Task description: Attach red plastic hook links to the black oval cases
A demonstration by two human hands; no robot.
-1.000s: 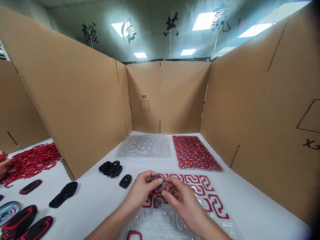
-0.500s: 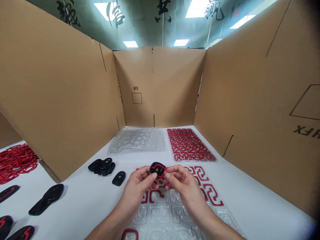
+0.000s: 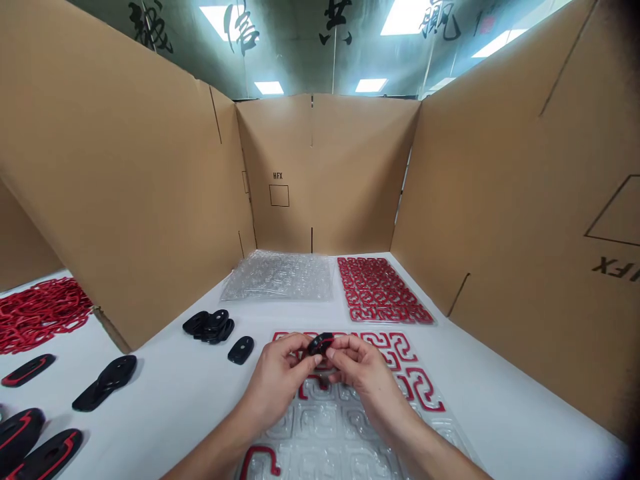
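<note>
A small black piece with a red strip (image 3: 321,343) is held up between both hands, seen nearly edge-on. My left hand (image 3: 283,373) pinches its left end with thumb and fingers. At the right end, the fingertips of my right hand (image 3: 363,367) are closed on it. Beneath the hands lies a clear moulded tray (image 3: 320,421), with red curved pieces (image 3: 425,389) in its far and right pockets and bare pockets nearer the front. One red piece (image 3: 260,453) sits at its front left.
Black pieces (image 3: 209,327) lie heaped at the left, a single one (image 3: 241,350) beside them. Clear trays (image 3: 280,277) and a filled red tray (image 3: 383,290) are behind. Black-and-red parts (image 3: 50,457) and a red heap (image 3: 45,313) stand far left. Cardboard walls (image 3: 325,173) surround the table.
The black piece has been tilted from its face showing to nearly edge-on, still between both hands. The whole view has shifted slightly, with surroundings mostly displaced to the right.
</note>
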